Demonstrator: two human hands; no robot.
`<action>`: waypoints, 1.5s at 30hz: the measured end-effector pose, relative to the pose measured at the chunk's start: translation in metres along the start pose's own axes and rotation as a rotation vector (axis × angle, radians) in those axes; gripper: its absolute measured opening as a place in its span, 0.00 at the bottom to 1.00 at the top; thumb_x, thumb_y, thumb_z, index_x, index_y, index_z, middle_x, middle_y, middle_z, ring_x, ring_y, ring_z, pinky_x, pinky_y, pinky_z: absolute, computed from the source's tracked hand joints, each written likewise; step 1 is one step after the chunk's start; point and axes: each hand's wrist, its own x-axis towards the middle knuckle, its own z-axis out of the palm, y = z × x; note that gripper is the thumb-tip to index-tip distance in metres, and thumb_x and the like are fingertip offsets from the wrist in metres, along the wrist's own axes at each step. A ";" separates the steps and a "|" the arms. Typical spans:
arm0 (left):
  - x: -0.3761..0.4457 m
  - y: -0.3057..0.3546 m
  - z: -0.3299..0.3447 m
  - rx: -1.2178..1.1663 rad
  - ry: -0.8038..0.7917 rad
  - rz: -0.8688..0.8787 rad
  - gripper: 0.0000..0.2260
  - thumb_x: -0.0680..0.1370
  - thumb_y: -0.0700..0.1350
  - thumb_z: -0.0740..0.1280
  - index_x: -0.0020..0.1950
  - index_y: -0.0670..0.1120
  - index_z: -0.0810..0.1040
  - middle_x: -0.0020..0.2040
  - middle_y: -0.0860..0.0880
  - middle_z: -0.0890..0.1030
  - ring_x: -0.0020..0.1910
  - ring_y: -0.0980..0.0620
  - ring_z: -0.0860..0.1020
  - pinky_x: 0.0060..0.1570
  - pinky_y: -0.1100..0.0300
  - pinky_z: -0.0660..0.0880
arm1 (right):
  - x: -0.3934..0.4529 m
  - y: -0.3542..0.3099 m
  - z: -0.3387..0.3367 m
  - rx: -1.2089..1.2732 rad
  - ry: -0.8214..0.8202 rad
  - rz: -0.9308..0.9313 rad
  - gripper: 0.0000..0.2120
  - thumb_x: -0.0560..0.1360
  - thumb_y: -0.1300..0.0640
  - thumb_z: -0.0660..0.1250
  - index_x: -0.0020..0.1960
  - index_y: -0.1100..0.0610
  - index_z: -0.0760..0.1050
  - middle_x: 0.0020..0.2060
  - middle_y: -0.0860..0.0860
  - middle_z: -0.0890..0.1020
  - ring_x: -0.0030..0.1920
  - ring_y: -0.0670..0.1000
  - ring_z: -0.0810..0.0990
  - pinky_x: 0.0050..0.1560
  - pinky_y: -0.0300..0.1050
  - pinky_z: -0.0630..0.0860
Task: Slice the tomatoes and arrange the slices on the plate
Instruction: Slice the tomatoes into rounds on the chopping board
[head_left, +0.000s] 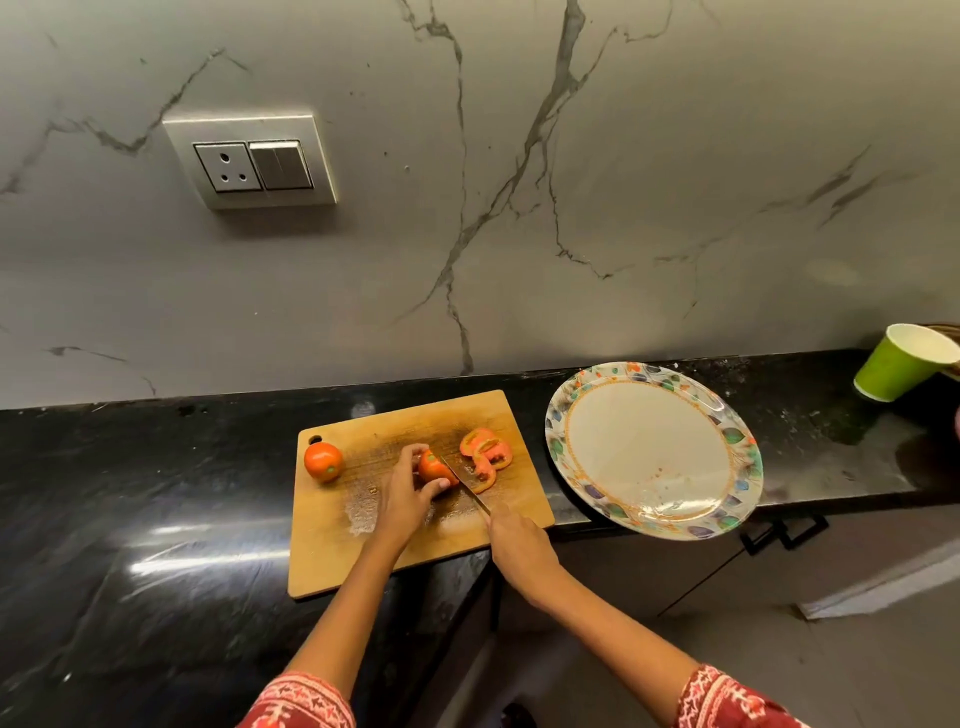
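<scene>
A wooden cutting board (363, 540) lies on the black counter. My left hand (402, 493) grips a partly cut tomato (434, 467) at the board's middle, fingers curled over its top and thumb at its front. My right hand (519, 543) grips the handle of a knife (467, 486) whose blade rests against the tomato's cut right face. Several cut slices (485, 454) lie in a pile just right of the blade. A whole tomato (323, 461) sits at the board's left end. A large floral-rimmed plate (727, 436) stands to the right of the board, holding no slices.
A green paper cup (898, 369) stands at the far right of the counter (130, 519). The plate overhangs the counter's front edge above a cabinet handle (784, 530). A marble wall with a socket plate (252, 161) rises behind.
</scene>
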 end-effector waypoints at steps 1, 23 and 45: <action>0.000 0.000 -0.001 0.005 0.000 -0.012 0.23 0.72 0.43 0.71 0.64 0.48 0.68 0.62 0.43 0.74 0.60 0.44 0.73 0.56 0.51 0.72 | 0.000 0.001 0.000 0.019 0.005 0.014 0.12 0.83 0.60 0.49 0.61 0.63 0.68 0.55 0.58 0.78 0.55 0.59 0.78 0.49 0.49 0.74; -0.005 0.005 -0.002 0.037 0.050 0.018 0.26 0.68 0.40 0.74 0.65 0.40 0.73 0.61 0.41 0.76 0.60 0.46 0.73 0.55 0.62 0.67 | 0.008 -0.031 -0.027 0.235 0.070 0.035 0.17 0.83 0.53 0.49 0.58 0.63 0.70 0.53 0.60 0.79 0.54 0.60 0.77 0.41 0.43 0.64; -0.003 0.007 -0.008 0.084 -0.004 -0.004 0.24 0.69 0.41 0.74 0.62 0.39 0.74 0.60 0.41 0.77 0.62 0.45 0.73 0.60 0.57 0.68 | 0.016 -0.050 -0.030 0.205 0.081 0.054 0.11 0.81 0.59 0.55 0.61 0.63 0.68 0.55 0.59 0.79 0.56 0.59 0.78 0.43 0.44 0.66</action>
